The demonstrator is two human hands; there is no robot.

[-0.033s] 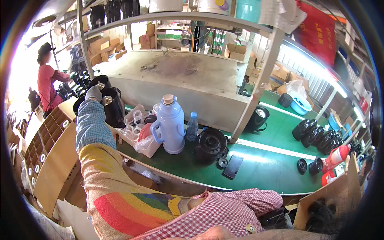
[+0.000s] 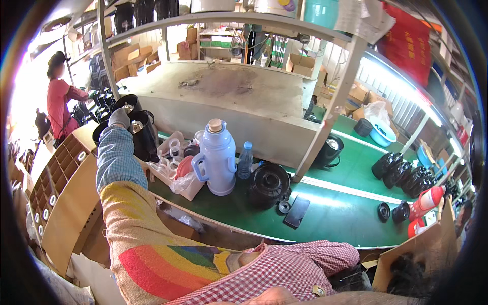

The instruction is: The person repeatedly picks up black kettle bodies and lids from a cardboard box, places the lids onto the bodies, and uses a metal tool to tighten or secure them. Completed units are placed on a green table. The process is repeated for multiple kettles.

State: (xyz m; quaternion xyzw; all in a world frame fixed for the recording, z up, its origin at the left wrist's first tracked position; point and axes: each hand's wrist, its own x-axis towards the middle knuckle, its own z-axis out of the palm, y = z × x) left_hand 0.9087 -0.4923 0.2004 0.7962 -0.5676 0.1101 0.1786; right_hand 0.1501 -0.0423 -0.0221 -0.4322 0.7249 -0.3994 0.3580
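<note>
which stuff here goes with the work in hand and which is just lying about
Seems to belong:
- black jugs beside the gloved left hand
- perhaps the white tray of plastic parts

Probably just lying about:
- blue flask with a cork-like stopper
- clear bottle
- dark phone

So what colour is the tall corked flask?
The tall corked flask is pale blue, clearest in head view.

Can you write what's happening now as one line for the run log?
left hand: gloved, at black pots, grip unclear | right hand: not in view | green bench: blue thermos, plastic bottle, dark phone
</note>
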